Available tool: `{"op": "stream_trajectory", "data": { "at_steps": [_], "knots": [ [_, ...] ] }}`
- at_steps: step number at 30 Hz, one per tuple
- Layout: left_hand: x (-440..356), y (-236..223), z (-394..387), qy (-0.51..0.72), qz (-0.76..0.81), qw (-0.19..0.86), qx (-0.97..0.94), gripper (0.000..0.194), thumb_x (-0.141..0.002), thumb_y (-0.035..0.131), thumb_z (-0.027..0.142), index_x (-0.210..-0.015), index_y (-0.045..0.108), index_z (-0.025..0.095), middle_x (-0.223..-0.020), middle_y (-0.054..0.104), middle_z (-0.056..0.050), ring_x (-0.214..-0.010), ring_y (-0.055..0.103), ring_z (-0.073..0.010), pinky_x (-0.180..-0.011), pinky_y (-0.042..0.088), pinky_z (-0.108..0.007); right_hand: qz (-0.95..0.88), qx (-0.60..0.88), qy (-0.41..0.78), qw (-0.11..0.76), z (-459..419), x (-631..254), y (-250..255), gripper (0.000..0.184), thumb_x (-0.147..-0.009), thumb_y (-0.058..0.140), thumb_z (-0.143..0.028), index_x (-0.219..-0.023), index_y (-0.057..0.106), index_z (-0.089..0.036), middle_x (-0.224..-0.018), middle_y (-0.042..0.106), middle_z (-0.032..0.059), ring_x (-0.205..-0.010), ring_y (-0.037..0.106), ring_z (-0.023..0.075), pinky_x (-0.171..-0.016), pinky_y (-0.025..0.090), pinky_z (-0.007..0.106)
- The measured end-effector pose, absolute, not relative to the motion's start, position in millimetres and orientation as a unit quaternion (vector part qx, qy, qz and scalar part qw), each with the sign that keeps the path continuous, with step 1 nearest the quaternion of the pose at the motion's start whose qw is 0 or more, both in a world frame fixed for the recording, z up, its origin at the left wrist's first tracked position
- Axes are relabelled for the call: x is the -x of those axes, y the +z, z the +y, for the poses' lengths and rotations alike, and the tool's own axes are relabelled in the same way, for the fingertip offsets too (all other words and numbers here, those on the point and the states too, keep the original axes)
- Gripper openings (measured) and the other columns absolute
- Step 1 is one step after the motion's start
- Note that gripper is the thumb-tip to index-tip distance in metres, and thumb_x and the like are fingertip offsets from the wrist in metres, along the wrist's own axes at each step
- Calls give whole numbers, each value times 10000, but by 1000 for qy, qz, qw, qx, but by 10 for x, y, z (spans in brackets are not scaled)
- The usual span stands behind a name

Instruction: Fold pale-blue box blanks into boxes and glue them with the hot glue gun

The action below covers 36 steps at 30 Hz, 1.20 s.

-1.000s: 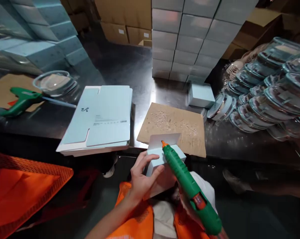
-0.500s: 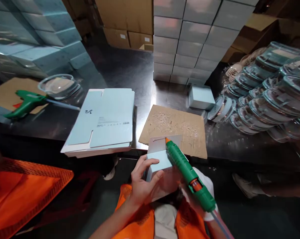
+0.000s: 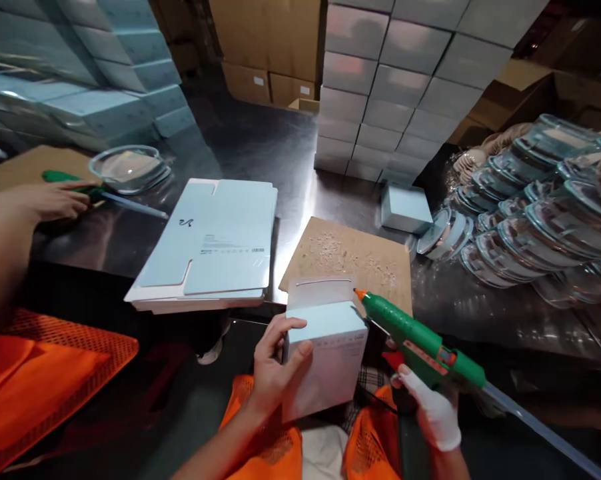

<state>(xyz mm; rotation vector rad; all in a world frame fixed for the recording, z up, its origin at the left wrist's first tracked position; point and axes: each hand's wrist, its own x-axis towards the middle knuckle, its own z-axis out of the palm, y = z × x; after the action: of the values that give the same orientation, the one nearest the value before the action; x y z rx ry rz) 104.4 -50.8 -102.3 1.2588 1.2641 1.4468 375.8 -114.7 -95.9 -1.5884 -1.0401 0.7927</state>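
Head view: left hand [image 3: 273, 363] clamped on the left side of a pale blue box [image 3: 325, 357], thumb on the near face, fingers curled over the top edge; box upright over the lap, just off the near edge of the steel table [image 3: 260, 143]. Top flap [image 3: 322, 292] of box stood open, thin glue bead along its far edge. Right hand [image 3: 430, 410], white-gloved, gripped the green glue gun [image 3: 420, 343] just right of the box; orange nozzle pointed left, near the flap's right corner, not touching as far as visible. Clear glue stick [image 3: 545, 430] trailed out behind the gun to the right. Just beyond both hands: glue-flecked cardboard sheet [image 3: 353, 257]. Forward-left of left hand: stack of flat blue box blanks [image 3: 215, 240]. Far left: another person's hand [image 3: 50, 200] rested on a second green glue gun [image 3: 65, 180], beside a clear lid [image 3: 128, 167]. Right of right hand: pile of clear lids [image 3: 530, 207]. Ahead: one closed blue box [image 3: 405, 207], then a wall of stacked boxes [image 3: 395, 87].
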Motion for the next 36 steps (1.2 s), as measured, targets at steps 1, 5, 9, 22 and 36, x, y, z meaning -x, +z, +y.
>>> {"op": "stream_trajectory", "data": {
  "at_steps": [1,5,9,22,36],
  "knots": [
    [-1051,-1031,-496,575,504,417,-491,401,-841,798,605,-937,785,216,-957,710,-57,-792,635,-189,-660,480,-251,-412,668,339,519,-1049,-3821,-929,425,-889,788,-618,-849,704,-204,-712,716,22,-543,644,163,-517,576,300],
    [-1084,-1063,-465,584,484,451,-470,399,-848,792,607,-966,772,227,-943,690,-42,-726,585,-167,-627,457,-249,-298,690,433,498,-441,-4043,-747,553,-733,849,-654,-941,758,-150,-566,661,38,-418,553,173,-365,401,264],
    [-1066,-1066,-471,594,472,447,-474,393,-851,793,606,-962,766,230,-930,667,-36,-701,554,-158,-616,439,-246,-247,720,486,430,38,-4310,-577,535,-768,767,-678,-812,721,-147,-606,690,89,-493,620,198,-495,519,306],
    [-1153,-981,-462,591,375,579,-418,405,-792,856,585,-897,735,213,-1059,664,-69,-884,663,-221,-769,511,-289,-431,565,555,433,-181,-3379,-370,586,-693,923,-588,-1116,810,-199,-1118,813,97,-1032,756,322,-970,598,452],
    [-981,-1074,-345,591,371,456,-553,313,-959,733,526,-870,770,229,-1162,671,-108,-1201,637,-290,-1031,487,-404,-753,348,375,414,-334,-3494,-562,271,-1005,752,-341,-1275,760,-315,-1360,705,104,-1277,678,234,-1070,556,395]
  ]
}}
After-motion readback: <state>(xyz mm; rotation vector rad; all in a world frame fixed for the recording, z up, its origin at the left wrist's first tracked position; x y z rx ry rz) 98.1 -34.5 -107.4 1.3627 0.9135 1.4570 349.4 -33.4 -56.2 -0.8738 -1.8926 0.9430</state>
